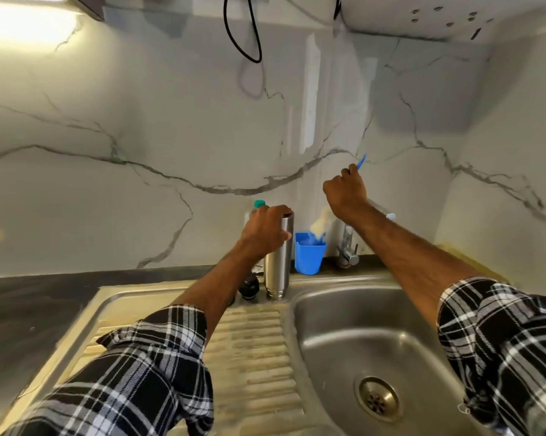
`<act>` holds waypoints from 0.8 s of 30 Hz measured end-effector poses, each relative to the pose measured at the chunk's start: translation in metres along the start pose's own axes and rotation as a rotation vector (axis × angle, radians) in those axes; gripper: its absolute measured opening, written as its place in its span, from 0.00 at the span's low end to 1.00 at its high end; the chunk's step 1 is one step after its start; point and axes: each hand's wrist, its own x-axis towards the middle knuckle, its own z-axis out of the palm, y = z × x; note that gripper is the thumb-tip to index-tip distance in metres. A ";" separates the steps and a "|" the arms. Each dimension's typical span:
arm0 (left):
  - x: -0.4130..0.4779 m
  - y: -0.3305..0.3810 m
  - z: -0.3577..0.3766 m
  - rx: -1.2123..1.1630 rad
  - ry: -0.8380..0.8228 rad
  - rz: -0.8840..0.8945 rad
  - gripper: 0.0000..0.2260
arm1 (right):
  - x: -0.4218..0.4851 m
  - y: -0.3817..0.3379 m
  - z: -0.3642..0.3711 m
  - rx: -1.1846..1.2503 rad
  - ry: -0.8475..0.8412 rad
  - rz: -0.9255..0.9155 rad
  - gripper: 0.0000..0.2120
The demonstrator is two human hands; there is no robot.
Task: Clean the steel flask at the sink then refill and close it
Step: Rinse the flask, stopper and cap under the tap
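Stainless steel fills the near ground: a ribbed drainboard (256, 357) on the left, the sink (344, 335) on the right with its round drain (379, 398) low in the bowl. Both arms reach out over it, checked sleeves (139, 372) rolled up to the elbows. Dark countertop (29, 309) runs off to the left of the steel.

Now to the back edge of the drainboard, and there's the steel flask (277, 272), standing upright right at the basin's corner. The left hand (265, 229) is clamped round its top, fingers curled over the rim and thumb across the front. Just left of the flask's base sits a black cap (249, 287), off the flask and close beside it.

Right behind the flask, a blue cup (309, 256) on the counter. Over it hangs the pale foam head of a brush (320, 223), its lower end just at the cup's mouth. The right hand (345, 193) is up high, fist closed round the brush's blue handle (361, 161), whose tip pokes out above the knuckles.

Under that right wrist, the chrome tap (347, 247) stands at the sink's back edge. Behind the left hand, a bottle with a teal top (259, 203) peeks out. Beyond it all, glossy veined marble wall (171, 121), and a black cable (243, 33) looping down from above.
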 end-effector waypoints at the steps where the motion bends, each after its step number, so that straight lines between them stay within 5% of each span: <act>1: 0.000 0.000 0.000 0.003 0.002 0.003 0.26 | 0.001 -0.007 0.004 -0.005 -0.006 -0.009 0.09; 17: 0.007 -0.007 0.006 0.007 0.009 -0.007 0.25 | 0.014 -0.014 0.031 -0.077 0.068 -0.109 0.09; 24: 0.006 -0.008 0.008 0.011 -0.007 -0.016 0.25 | 0.012 0.001 0.044 0.207 0.421 -0.219 0.06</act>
